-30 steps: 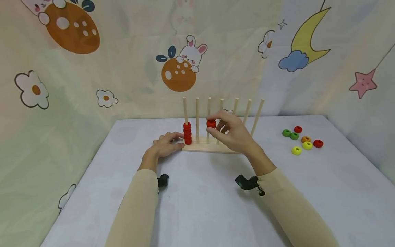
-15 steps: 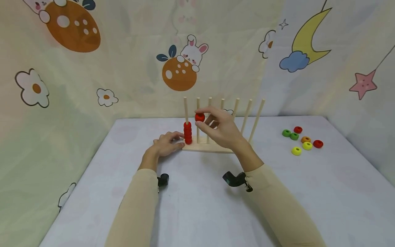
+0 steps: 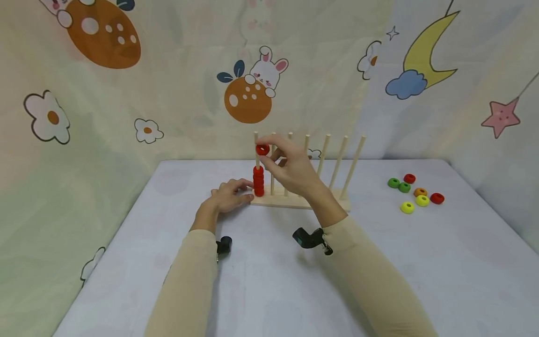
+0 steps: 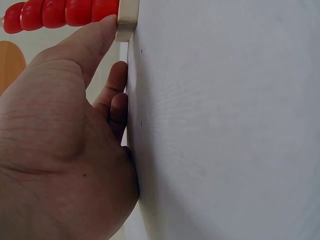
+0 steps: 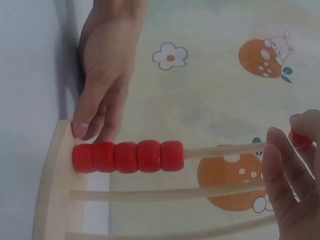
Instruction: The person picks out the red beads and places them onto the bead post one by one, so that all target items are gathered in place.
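Pinching a red bead (image 3: 262, 153) by its rim between thumb and fingertip, the right hand (image 3: 291, 166) holds it near the top of the leftmost peg (image 3: 256, 137). Whether bead and peg touch cannot be determined. The rim grip leaves the hole uncovered, presumably so that the bead can pass over a peg. The left hand (image 3: 227, 196) rests on the desk (image 3: 261, 281), its thumb touching the left end of the rack (image 3: 290, 201), its grip slack and its fingers loosely bent; it is judged to be steadying the base.

No container proper is noted; the rack's seven upright pegs serve as holders. The leftmost carries a stack (image 3: 258, 181) of five red beads, seated one upon another down to the base. To the right of the rack, loose on the desk, lie seven beads: two green (image 3: 393, 183), two red (image 3: 437, 199), one orange (image 3: 420, 193) and two yellow (image 3: 407, 208), apparently grouped within easy reach of the right hand.
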Demonstrator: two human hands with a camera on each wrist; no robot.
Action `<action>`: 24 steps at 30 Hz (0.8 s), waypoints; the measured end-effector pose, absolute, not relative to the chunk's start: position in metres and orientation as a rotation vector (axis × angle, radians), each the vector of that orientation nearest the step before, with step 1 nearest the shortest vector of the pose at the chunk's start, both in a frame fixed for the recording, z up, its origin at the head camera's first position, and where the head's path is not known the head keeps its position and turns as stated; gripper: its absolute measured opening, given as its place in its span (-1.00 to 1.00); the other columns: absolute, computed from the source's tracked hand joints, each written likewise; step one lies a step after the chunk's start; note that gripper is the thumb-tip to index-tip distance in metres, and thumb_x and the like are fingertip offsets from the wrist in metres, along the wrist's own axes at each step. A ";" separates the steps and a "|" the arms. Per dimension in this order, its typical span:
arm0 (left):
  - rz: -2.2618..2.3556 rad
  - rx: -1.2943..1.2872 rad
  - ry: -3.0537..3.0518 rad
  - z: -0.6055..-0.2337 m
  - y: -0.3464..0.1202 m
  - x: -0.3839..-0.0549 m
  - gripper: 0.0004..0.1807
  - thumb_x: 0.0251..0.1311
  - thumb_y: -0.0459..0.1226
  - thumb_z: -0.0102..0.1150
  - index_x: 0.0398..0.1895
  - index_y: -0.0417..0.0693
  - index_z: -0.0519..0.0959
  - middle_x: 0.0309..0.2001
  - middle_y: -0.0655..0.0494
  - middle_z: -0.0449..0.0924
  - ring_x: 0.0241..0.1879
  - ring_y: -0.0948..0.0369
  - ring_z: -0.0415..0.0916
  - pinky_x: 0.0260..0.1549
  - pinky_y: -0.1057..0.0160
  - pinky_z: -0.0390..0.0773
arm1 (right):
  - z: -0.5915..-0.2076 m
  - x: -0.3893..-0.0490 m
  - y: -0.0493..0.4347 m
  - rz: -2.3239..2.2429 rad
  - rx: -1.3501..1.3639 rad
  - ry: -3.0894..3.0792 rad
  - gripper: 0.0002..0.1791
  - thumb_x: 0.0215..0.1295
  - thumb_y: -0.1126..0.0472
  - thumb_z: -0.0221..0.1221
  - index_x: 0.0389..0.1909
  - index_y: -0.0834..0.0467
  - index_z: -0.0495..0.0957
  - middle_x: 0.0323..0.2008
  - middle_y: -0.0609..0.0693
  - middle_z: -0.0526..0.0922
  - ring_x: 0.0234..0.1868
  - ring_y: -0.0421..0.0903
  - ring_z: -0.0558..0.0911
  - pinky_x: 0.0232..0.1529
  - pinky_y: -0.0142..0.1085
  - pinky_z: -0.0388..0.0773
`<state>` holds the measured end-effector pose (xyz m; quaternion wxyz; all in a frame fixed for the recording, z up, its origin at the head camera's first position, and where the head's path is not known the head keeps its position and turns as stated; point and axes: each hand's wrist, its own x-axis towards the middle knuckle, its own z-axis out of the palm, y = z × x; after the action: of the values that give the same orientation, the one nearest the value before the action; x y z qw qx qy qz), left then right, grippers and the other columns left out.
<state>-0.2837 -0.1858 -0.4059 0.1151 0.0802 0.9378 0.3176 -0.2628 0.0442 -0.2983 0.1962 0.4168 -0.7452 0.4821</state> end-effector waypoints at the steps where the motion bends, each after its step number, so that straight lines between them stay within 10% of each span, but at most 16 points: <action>1: 0.933 0.238 2.745 -0.406 -0.185 -0.284 -0.53 0.38 0.06 0.20 0.33 0.38 0.50 0.33 0.05 0.45 0.34 -0.06 0.24 0.26 -0.25 0.08 | -0.297 -0.263 0.043 1.344 1.160 -2.075 -0.61 0.37 0.40 0.28 0.20 0.17 0.59 0.02 0.03 0.66 -0.42 -0.14 0.66 -0.47 -0.21 0.60; 24: 0.923 0.230 2.737 -0.407 -0.187 -0.285 -0.53 0.39 0.07 0.19 0.34 0.39 0.49 0.35 0.06 0.43 0.36 -0.06 0.20 0.25 -0.21 0.10 | -0.274 -0.272 0.019 1.336 0.881 -2.191 -0.59 0.45 0.28 0.24 0.28 0.15 0.56 0.29 0.07 0.59 -0.55 -0.14 0.72 -0.51 -0.33 0.64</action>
<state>-0.2854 -0.1865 -0.4065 0.1218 0.0787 0.9375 0.3163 -0.2718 0.0194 -0.2736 0.2124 0.3174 -0.7892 0.4810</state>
